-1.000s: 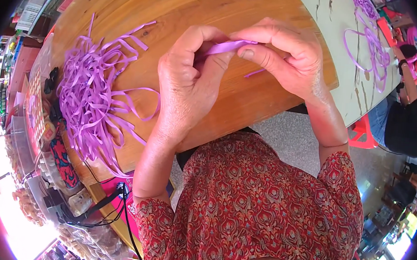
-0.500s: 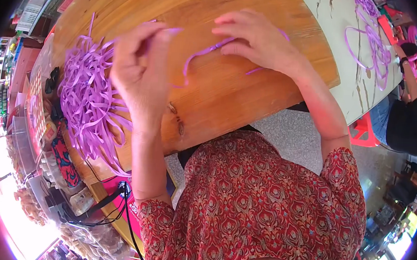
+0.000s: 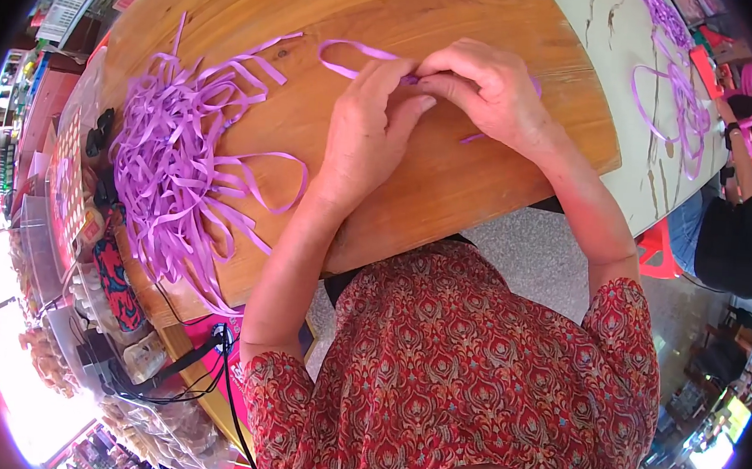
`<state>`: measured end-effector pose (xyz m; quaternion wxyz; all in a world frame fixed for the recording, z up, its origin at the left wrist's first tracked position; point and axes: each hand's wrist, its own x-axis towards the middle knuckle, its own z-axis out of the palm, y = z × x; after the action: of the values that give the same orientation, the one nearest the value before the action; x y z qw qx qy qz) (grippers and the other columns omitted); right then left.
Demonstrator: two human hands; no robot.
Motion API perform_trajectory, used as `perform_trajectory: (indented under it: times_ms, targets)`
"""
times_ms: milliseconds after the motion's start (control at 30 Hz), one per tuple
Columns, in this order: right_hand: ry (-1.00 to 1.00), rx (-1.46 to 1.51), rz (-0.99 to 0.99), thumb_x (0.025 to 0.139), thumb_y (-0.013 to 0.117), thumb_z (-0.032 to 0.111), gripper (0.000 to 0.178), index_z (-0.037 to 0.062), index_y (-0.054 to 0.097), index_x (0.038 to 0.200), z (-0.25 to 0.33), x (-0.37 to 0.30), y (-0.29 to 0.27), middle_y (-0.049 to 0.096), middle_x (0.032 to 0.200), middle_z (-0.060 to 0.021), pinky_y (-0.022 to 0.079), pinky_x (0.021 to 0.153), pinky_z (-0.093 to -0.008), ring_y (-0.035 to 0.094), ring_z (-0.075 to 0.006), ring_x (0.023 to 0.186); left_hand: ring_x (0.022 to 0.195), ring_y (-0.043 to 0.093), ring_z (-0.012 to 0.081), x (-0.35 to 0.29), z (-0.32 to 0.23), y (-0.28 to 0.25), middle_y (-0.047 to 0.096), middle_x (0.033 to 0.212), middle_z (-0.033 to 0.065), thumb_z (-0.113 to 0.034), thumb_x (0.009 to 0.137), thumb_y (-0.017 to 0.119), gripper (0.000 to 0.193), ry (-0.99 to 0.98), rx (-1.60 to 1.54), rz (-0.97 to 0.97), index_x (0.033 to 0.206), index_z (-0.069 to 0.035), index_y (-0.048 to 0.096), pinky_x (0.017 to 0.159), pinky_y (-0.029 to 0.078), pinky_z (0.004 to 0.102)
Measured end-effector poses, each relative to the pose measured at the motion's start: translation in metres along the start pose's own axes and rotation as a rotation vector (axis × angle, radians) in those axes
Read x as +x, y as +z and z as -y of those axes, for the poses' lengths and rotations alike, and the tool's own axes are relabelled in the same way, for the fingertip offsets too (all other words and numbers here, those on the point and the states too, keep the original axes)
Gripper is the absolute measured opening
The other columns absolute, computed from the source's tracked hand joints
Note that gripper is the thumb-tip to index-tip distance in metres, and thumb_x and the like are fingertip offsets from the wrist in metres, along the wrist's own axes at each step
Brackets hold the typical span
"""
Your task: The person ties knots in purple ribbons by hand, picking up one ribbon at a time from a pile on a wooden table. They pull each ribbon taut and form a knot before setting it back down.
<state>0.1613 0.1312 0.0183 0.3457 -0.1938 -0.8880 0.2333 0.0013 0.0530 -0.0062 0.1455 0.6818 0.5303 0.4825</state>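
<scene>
Over the wooden table my two hands meet at a narrow purple ribbon (image 3: pixel 344 44). My left hand (image 3: pixel 368 125) pinches it from the left, thumb and fingers close together. From the right, my right hand (image 3: pixel 489 92) grips the same ribbon with thumb and forefinger at a small darker spot, which the fingers partly cover. A loop of this ribbon arcs out past my left fingers, and its loose ends show beyond and below my right hand. To the left lies a big tangled heap of purple ribbons (image 3: pixel 167 168), with a few strands trailing toward my left forearm.
The wooden tabletop (image 3: pixel 448 200) adjoins a pale marbled table (image 3: pixel 617 86) on the right. More purple ribbon (image 3: pixel 685 117) lies there, beside another person's arm (image 3: pixel 742 155). Black cables (image 3: pixel 226 363) and bagged goods crowd the left edge. A red stool (image 3: pixel 656 252) stands at right.
My left hand has moved right, away from the ribbon heap, to meet my right hand. My right fingers have closed on the ribbon, and its loose length now forms a loop.
</scene>
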Motion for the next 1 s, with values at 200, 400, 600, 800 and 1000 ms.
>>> perform_trajectory:
  times_ms: [200, 400, 600, 800, 1000]
  targets:
    - [0.278, 0.409, -0.023, 0.083, 0.063, 0.003, 0.011, 0.0018, 0.062, 0.094, 0.016, 0.000, -0.014, 0.064, 0.084, 0.0006, 0.046, 0.067, -0.0203, 0.057, -0.0045, 0.076, 0.065, 0.058, 0.0171, 0.007, -0.016, -0.008, 0.059, 0.075, 0.0087, -0.002, 0.075, 0.069, 0.018, 0.006, -0.132, -0.107, 0.092, -0.001, 0.062, 0.059, 0.046, 0.0263]
    - [0.206, 0.426, 0.003, 0.082, 0.059, -0.005, 0.015, -0.0001, 0.062, 0.096, 0.019, -0.009, -0.032, 0.060, 0.090, -0.0015, 0.045, 0.072, -0.0201, 0.056, -0.0071, 0.083, 0.066, 0.057, 0.0160, 0.011, -0.033, -0.033, 0.059, 0.076, 0.0085, 0.003, 0.075, 0.065, 0.010, 0.121, -0.051, -0.061, 0.084, -0.002, 0.064, 0.060, 0.046, 0.0256]
    - [0.354, 0.403, -0.166, 0.084, 0.056, -0.004, 0.018, -0.0003, 0.062, 0.100, -0.008, -0.037, -0.091, 0.059, 0.092, -0.0024, 0.044, 0.077, -0.0204, 0.056, -0.0088, 0.087, 0.079, 0.056, 0.0145, -0.009, 0.006, -0.098, 0.060, 0.086, 0.0066, 0.007, 0.074, 0.063, 0.014, 0.019, -0.027, -0.241, 0.086, -0.001, 0.064, 0.073, 0.044, 0.0246]
    - [0.484, 0.370, -0.438, 0.085, 0.057, 0.001, 0.020, -0.0014, 0.061, 0.104, -0.065, -0.089, -0.144, 0.060, 0.091, -0.0023, 0.043, 0.081, -0.0224, 0.056, -0.0102, 0.086, 0.079, 0.056, 0.0116, -0.043, 0.023, -0.163, 0.061, 0.088, 0.0043, 0.006, 0.082, 0.057, 0.011, -0.121, -0.049, -0.461, 0.090, 0.000, 0.063, 0.074, 0.044, 0.0215]
    - [0.569, 0.472, -0.572, 0.086, 0.057, 0.004, 0.022, -0.0019, 0.060, 0.108, -0.100, -0.127, -0.177, 0.060, 0.092, -0.0028, 0.044, 0.082, -0.0241, 0.056, -0.0103, 0.085, 0.078, 0.062, 0.0179, -0.071, 0.047, -0.202, 0.064, 0.086, 0.0104, -0.005, 0.088, 0.056, 0.010, -0.299, -0.157, -0.746, 0.094, 0.002, 0.059, 0.076, 0.051, 0.0290]
